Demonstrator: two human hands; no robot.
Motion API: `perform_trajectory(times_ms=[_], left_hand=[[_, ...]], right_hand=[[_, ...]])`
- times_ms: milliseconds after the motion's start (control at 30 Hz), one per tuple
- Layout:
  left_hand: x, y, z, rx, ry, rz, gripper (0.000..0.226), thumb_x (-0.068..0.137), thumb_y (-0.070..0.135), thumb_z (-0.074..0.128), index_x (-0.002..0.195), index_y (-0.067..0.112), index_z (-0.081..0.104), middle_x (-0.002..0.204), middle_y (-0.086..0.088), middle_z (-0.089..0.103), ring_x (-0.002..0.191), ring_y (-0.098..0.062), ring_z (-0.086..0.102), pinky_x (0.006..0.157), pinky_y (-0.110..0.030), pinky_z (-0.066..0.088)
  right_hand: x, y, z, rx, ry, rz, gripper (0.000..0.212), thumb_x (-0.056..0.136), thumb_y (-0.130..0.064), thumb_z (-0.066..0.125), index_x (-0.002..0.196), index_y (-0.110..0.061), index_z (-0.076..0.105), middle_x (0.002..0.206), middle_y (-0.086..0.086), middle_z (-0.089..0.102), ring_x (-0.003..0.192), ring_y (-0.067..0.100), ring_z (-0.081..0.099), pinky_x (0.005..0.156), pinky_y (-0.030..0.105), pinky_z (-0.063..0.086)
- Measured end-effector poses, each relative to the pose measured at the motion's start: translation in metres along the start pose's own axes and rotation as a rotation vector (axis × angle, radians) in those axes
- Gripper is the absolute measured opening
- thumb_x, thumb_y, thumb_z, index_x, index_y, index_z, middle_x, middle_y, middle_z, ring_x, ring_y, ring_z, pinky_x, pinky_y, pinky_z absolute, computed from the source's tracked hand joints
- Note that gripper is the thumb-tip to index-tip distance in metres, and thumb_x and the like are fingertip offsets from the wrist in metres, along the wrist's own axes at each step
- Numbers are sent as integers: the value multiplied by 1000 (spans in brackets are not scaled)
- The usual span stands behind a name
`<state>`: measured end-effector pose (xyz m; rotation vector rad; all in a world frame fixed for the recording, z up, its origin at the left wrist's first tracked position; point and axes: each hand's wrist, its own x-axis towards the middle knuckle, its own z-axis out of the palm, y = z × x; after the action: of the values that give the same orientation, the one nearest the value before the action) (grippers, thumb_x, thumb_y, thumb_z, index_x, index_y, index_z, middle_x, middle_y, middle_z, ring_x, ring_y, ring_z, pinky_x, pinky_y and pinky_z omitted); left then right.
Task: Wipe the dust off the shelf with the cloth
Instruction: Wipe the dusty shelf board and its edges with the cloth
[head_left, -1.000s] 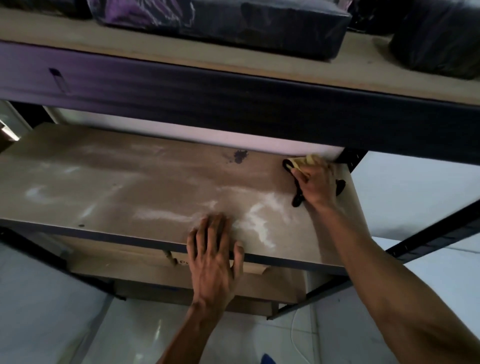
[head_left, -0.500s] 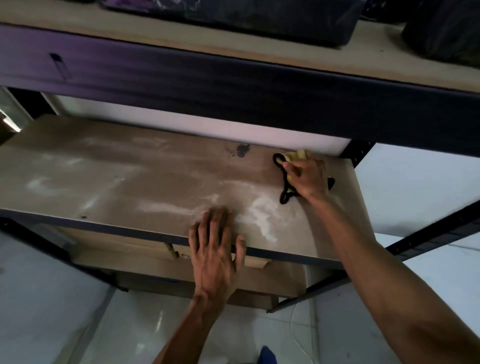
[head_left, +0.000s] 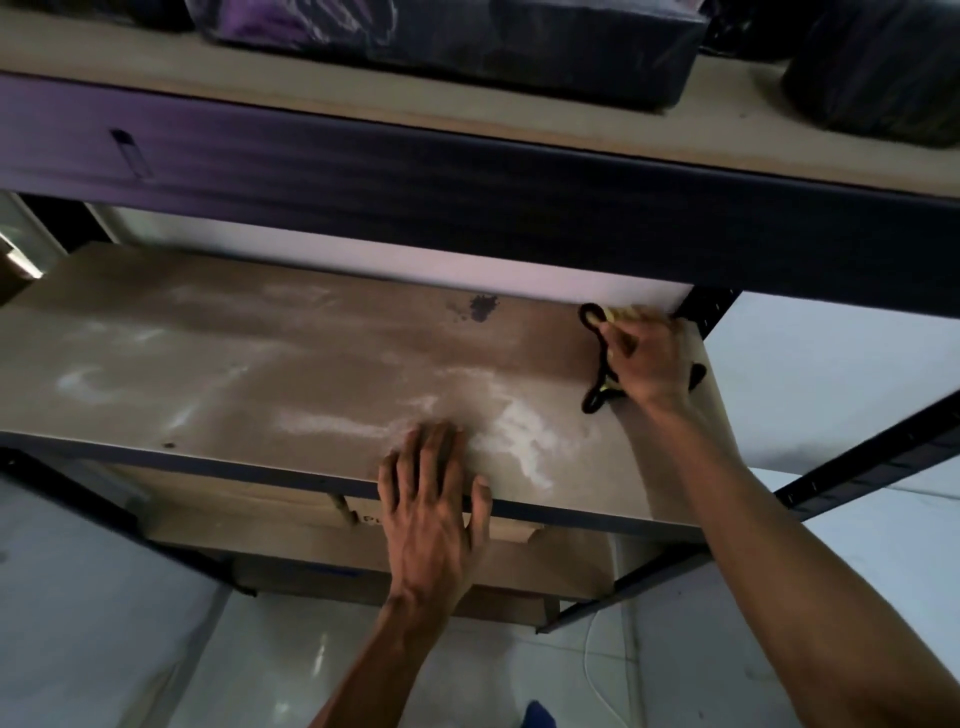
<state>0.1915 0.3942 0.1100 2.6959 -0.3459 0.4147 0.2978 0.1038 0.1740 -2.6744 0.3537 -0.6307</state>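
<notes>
Cloth (head_left: 597, 358) sits at the right of centre in the frame, in the far right corner of the shelf (head_left: 311, 374), yellowish with a dark looping edge that pokes out on the left of our right hand (head_left: 647, 361). That hand lies on top of it, fingers curled down and pressing it onto the board; most of the cloth is hidden under the palm. Our left hand (head_left: 434, 499) lies flat with fingers spread on the front edge of the shelf, low in the centre of the frame, thumb near the lip, gripping nothing.

Between the two hands we see pale streaks of dust (head_left: 514, 431), thickest just to the right of the left hand, with fainter smears running toward the left of the frame. A dark stain (head_left: 482, 307) marks the board near its back edge, left of the cloth.

Across the upper part of the frame a dark crossbeam (head_left: 467, 192) of the tier above hangs over the back of the shelf and hides the wall behind the cloth. On that upper tier rest a dark wrapped bundle (head_left: 467, 47) and, in the upper right corner, a dark bag (head_left: 872, 73). A black slotted upright (head_left: 706, 312) stands just beside the right hand. Below the shelf, a cardboard box (head_left: 415, 566) shows behind the left wrist.
</notes>
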Motion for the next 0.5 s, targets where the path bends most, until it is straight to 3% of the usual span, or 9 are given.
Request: perform_trajectory(times_ms=[100,200,300,367,433,500], left_hand=[[0,0,1,-3,5,2,61,102,50,26,148,16,49,152,-8,49,145,-26,37,116,-53,30],[-1,1,1,7,8,-10,61,102,49,27,148,15,49,152,-8,49,145,-26,37,117,-51,29],[-1,0,1,8,6,-2,60,102,48,28,148,15,49,153,-9,48,145,-26,37,118,-50,28],[-1,0,0,9,4,5,60,102,48,28,148,15,48,153,-8,48,145,-27,37,118,-50,28],[-1,0,-1,10,-1,4,60,103,47,28,149,15,48,153,-8,47,146,-27,37,119,-49,27],[-1,0,-1,12,-9,4,60,103,47,28,149,15,47,154,-8,47,147,-27,35,119,-50,26]], right_hand=[[-14,-12,10,-84,-102,50,23,94,-30,60,101,-15,75,106,10,70,110,34,60,100,45,42],[-50,-49,15,101,-209,-185,20,95,-27,61,104,-18,76,125,7,68,116,24,62,106,34,42],[-64,-65,19,191,-358,-402,27,94,-35,56,110,-22,73,141,-1,57,126,14,55,115,37,36],[-46,-62,19,237,-352,-413,26,96,-34,55,112,-22,72,134,-1,62,115,11,61,106,29,43],[-10,-51,21,171,-159,-347,24,97,-31,56,109,-22,74,117,-2,71,104,13,65,94,19,39],[22,-38,30,54,-72,-204,31,94,-41,49,101,-25,75,106,-3,72,100,22,66,83,25,31]])
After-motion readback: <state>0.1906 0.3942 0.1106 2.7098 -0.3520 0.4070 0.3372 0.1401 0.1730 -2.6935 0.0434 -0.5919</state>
